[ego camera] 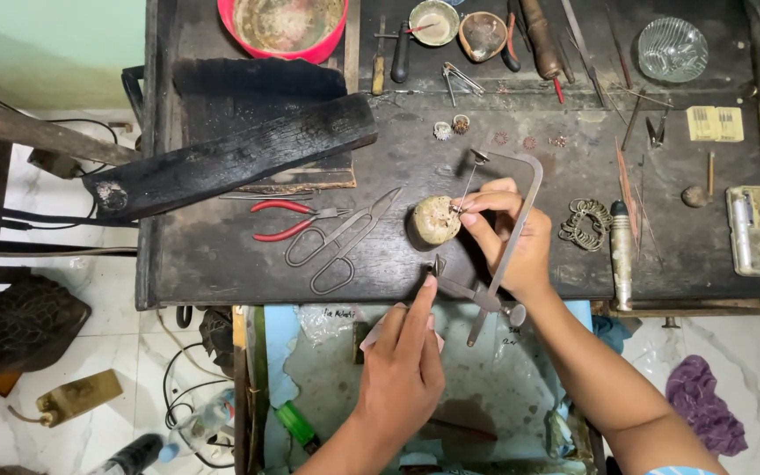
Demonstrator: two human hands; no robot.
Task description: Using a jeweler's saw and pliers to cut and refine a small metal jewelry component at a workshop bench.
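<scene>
Red-handled pliers (pixel 287 220) and long metal shears (pixel 345 239) are laid side by side on the dark worktop (pixel 221 273). A charred plank (pixel 230 158) is set slantwise across the left part. At the far edge a red bowl (pixel 283 26) is seen — further right, a clear glass dish (pixel 672 48). A heap of wire rings (pixel 584 220) is placed beside a metal-handled tool (pixel 621 255).

Bare dark bench top (pixel 221 268) is left open along the front-left edge. Passage leftward is blocked by long steel shears (pixel 345 237) and red-handled pliers (pixel 292 220); rightward, by a heap of wire rings (pixel 584 220) and a metal-handled tool (pixel 621 255).
</scene>
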